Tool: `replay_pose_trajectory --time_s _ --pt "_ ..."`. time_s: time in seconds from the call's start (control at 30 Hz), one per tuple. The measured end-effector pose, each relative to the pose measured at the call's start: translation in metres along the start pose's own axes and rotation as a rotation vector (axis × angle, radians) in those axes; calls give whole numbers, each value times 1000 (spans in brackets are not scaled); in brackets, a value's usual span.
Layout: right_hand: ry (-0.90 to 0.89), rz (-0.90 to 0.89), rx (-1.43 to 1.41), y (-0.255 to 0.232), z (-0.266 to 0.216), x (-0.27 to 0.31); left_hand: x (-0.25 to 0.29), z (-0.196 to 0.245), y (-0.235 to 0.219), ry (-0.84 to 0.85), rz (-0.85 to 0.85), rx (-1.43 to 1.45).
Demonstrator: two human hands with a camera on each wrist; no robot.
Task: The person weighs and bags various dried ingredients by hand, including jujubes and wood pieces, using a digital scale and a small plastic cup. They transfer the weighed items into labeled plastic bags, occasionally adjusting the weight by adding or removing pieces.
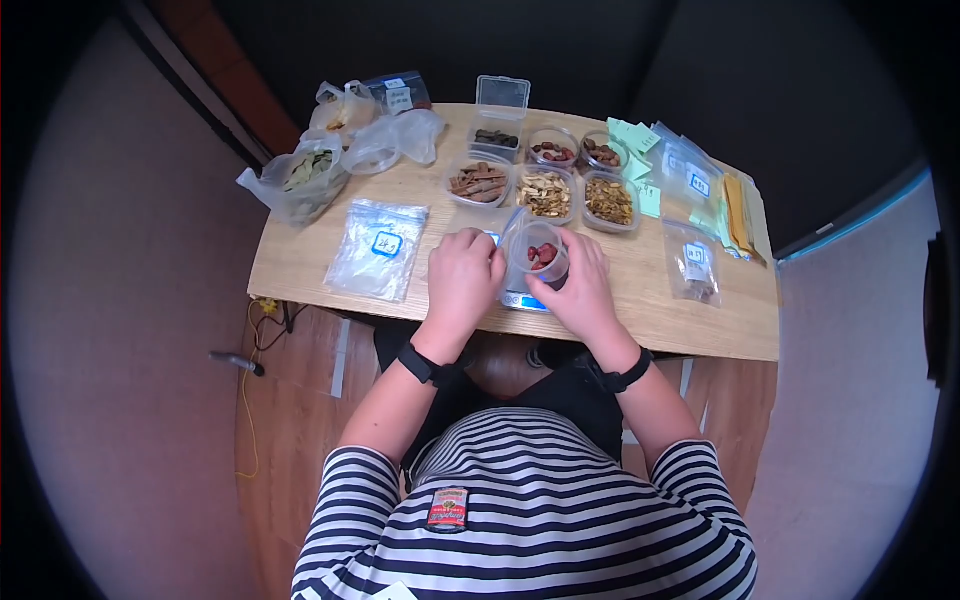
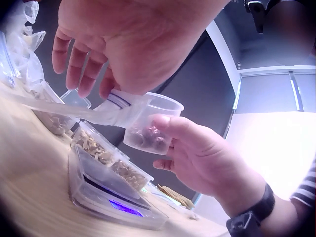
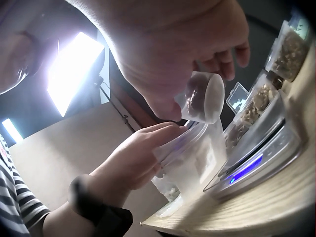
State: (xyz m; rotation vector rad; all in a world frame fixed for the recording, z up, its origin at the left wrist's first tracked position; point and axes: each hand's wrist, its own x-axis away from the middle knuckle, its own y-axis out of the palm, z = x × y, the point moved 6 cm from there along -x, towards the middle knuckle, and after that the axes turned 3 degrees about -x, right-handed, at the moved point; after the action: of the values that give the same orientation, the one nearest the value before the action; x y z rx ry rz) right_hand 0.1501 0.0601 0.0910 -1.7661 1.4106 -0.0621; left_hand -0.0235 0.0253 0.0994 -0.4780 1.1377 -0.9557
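My right hand [image 1: 582, 285] grips a small clear plastic cup [image 2: 153, 108] with several dark red dried dates [image 1: 543, 256] inside. In the right wrist view the cup is tilted, its rim over the mouth of a clear zip bag [image 3: 195, 155]. My left hand [image 1: 465, 280] pinches that bag near its zip edge, and the bag hangs down beside a digital scale [image 3: 269, 165] with a lit blue display [image 2: 126, 208]. In the head view, the scale is partly hidden below the cup and right hand.
Behind the hands stand open tubs of bark pieces [image 1: 478, 184], pale slices [image 1: 545, 195] and brown pieces [image 1: 610, 202]. A labelled zip bag [image 1: 376, 250] lies left, another bag [image 1: 692, 262] right. Plastic bags [image 1: 300, 185] sit at the back left, green notes [image 1: 649, 198] at the right.
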Motion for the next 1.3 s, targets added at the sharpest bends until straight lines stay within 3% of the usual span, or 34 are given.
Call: replay_pose_trajectory --time_s 0.17,0.43,0.5,0.73,1.3 --pt "-51 -8 175 -8 -13 -1 0 3 -1 -2 -40 65" --pt "-78 -75 228 -14 -22 -2 -1 8 8 14 -91 300" --pt "-87 -97 240 -16 -24 -4 -1 7 12 -67 -137 429" --pt "-207 -153 344 -28 -43 -16 -1 7 15 -17 -142 404" --pt "-381 -273 535 -26 -86 -44 5 -11 26 -245 -168 752"
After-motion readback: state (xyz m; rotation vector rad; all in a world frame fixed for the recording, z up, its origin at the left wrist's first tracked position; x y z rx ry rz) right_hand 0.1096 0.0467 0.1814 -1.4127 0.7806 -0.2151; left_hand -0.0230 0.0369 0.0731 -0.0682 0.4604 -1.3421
